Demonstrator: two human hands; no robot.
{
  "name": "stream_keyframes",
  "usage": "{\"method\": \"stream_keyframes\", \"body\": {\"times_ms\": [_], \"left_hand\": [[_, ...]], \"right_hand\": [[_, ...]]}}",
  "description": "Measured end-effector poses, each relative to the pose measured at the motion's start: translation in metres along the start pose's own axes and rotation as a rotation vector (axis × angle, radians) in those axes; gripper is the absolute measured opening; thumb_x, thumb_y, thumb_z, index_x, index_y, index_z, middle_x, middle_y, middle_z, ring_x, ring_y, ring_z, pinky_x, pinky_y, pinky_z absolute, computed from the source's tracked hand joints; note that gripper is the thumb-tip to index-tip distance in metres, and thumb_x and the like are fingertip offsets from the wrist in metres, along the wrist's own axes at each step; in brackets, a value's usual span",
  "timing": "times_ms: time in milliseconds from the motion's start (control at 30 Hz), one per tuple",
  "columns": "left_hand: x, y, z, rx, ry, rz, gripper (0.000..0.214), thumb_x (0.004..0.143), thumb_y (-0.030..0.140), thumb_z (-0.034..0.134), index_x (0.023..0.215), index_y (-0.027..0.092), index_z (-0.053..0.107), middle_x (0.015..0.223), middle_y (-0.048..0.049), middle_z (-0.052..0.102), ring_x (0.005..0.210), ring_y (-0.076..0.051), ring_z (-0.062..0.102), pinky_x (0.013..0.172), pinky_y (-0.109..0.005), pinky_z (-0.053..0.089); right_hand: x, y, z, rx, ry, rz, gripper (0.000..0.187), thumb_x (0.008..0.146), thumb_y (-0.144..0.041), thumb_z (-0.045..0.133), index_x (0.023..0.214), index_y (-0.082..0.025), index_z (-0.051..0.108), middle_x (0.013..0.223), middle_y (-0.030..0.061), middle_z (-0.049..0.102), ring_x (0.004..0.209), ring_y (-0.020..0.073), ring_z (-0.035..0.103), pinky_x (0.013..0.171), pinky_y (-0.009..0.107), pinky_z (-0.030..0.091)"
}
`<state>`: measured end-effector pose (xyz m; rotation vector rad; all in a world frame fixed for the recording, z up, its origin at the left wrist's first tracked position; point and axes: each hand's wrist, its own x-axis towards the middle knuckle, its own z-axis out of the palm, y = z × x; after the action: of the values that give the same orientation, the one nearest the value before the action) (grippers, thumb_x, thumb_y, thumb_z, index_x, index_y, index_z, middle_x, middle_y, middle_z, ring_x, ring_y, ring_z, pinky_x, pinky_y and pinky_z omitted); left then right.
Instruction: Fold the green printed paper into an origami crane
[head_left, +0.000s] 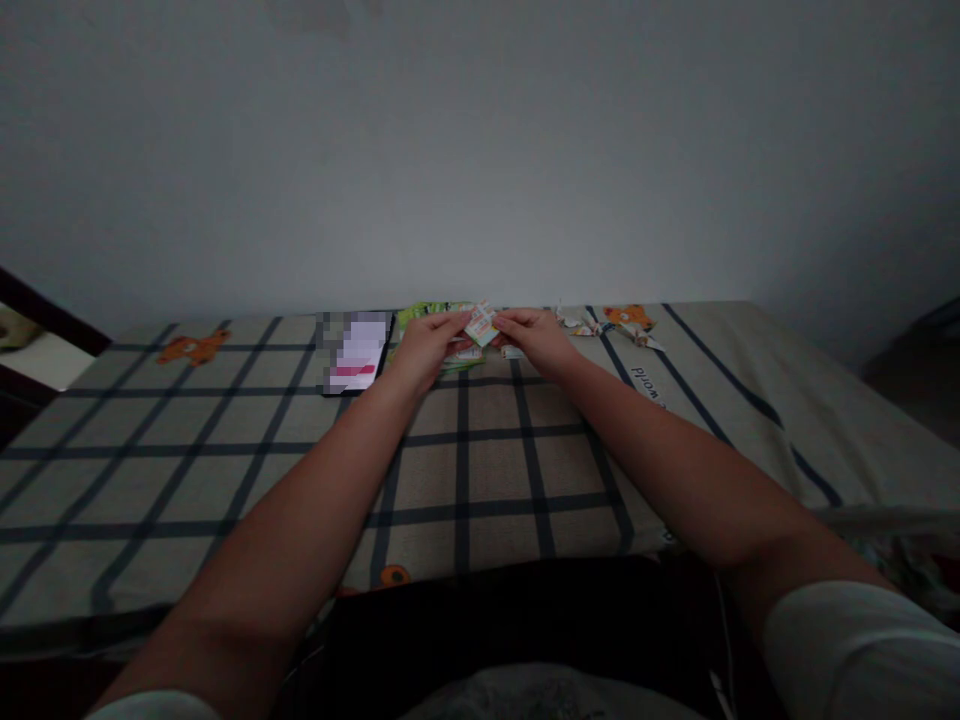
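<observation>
Between my two hands is a small folded piece of printed paper (481,325), white with green and orange-red marks. My left hand (433,347) pinches its left side, and my right hand (536,337) pinches its right corner with thumb and fingers. Under and behind my left hand lie green printed sheets or packets (427,310), partly hidden by it. A small white printed piece (513,352) rests on the cloth below my right hand. To the right of that hand are several crumpled or folded printed paper pieces (581,325).
A phone (364,350) with a lit, partly blurred screen lies left of my hands. The checked cloth (495,470) with bear prints covers the surface, which meets a grey wall (480,150) at the back. A dark frame (37,320) stands at the left edge.
</observation>
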<state>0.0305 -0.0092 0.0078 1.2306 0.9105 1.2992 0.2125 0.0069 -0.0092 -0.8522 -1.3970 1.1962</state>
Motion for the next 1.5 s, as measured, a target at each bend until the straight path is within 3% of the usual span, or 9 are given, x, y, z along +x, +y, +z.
{"method": "stream_keyframes", "body": {"times_ms": [400, 733, 933, 1233, 1367, 1500], "left_hand": [[-0.002, 0.005, 0.004, -0.002, 0.103, 0.056, 0.035, 0.060, 0.041, 0.082, 0.082, 0.014, 0.077, 0.093, -0.0093, 0.076, 0.085, -0.020, 0.069, 0.082, -0.035, 0.057], [-0.001, 0.000, 0.000, 0.060, 0.063, 0.042, 0.034, 0.065, 0.043, 0.079, 0.085, 0.016, 0.074, 0.090, -0.0064, 0.074, 0.080, -0.019, 0.068, 0.073, -0.033, 0.057], [0.003, -0.004, -0.004, 0.163, 0.073, 0.113, 0.035, 0.065, 0.045, 0.079, 0.082, 0.015, 0.074, 0.082, -0.0051, 0.073, 0.071, -0.015, 0.063, 0.072, -0.030, 0.053], [-0.002, -0.002, 0.000, 0.214, 0.024, 0.098, 0.041, 0.066, 0.049, 0.078, 0.089, 0.016, 0.076, 0.083, -0.0052, 0.073, 0.071, -0.016, 0.064, 0.067, -0.029, 0.051], [-0.001, -0.002, -0.002, 0.285, 0.077, 0.163, 0.038, 0.068, 0.049, 0.077, 0.086, 0.015, 0.076, 0.082, -0.0047, 0.074, 0.071, -0.016, 0.063, 0.068, -0.027, 0.050], [-0.002, 0.000, 0.001, 0.258, 0.091, 0.187, 0.035, 0.068, 0.046, 0.077, 0.084, 0.015, 0.076, 0.080, -0.0040, 0.073, 0.069, -0.014, 0.062, 0.065, -0.026, 0.049]], "right_hand": [[-0.002, -0.006, 0.003, 0.070, -0.064, 0.027, 0.046, 0.064, -0.054, 0.081, 0.093, -0.019, 0.077, 0.092, 0.0048, 0.076, 0.074, 0.0128, 0.065, 0.077, 0.030, 0.056], [-0.005, -0.008, 0.001, -0.097, -0.062, -0.020, 0.034, 0.072, -0.048, 0.076, 0.085, -0.017, 0.076, 0.079, 0.0037, 0.073, 0.067, 0.0131, 0.063, 0.069, 0.028, 0.054], [-0.005, -0.009, 0.003, -0.096, -0.122, -0.038, 0.037, 0.069, -0.049, 0.077, 0.088, -0.017, 0.074, 0.085, 0.0035, 0.074, 0.073, 0.0138, 0.064, 0.072, 0.029, 0.055], [-0.006, -0.010, 0.001, -0.162, -0.132, -0.061, 0.036, 0.071, -0.046, 0.077, 0.089, -0.015, 0.074, 0.082, 0.0044, 0.073, 0.070, 0.0135, 0.064, 0.070, 0.029, 0.054], [-0.006, -0.008, 0.003, -0.127, -0.149, -0.054, 0.039, 0.070, -0.048, 0.078, 0.090, -0.016, 0.074, 0.087, 0.0050, 0.074, 0.072, 0.0135, 0.064, 0.070, 0.029, 0.055], [-0.006, -0.010, 0.003, -0.179, -0.146, -0.069, 0.036, 0.071, -0.049, 0.077, 0.084, -0.015, 0.072, 0.078, 0.0037, 0.072, 0.068, 0.0127, 0.063, 0.068, 0.028, 0.054]]}}
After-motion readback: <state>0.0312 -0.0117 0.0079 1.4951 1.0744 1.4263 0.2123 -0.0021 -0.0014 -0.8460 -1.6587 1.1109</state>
